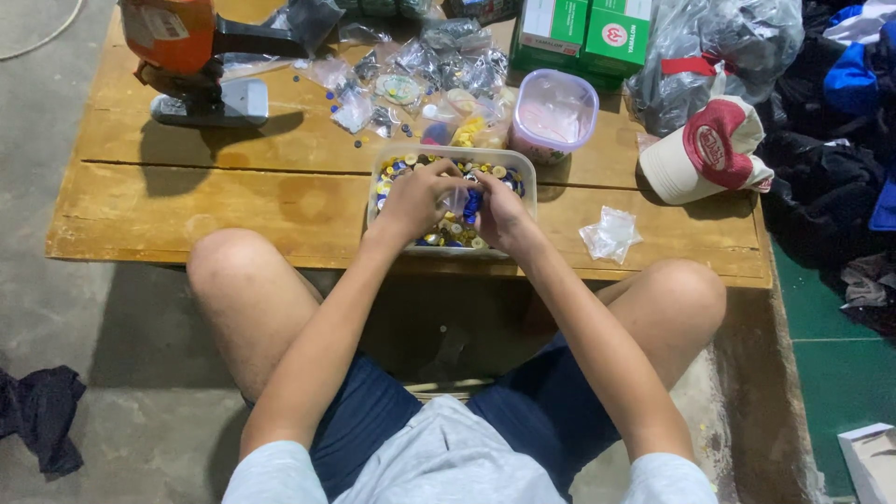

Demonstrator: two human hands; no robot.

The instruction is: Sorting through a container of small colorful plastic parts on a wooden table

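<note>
Brimming tub [381, 166] of multicoloured buttons [446, 233]

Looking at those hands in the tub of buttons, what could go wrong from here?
The tub sits near the table edge, so a nudge from the left hand or right hand might tip it. Buttons could slip past the small clear bag held between both hands. The loose bag near the edge might slide off.

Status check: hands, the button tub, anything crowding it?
Left hand and right hand both over the clear tub of mixed buttons, pinching a small clear bag. Lidded round container close behind; nothing blocking.
</note>
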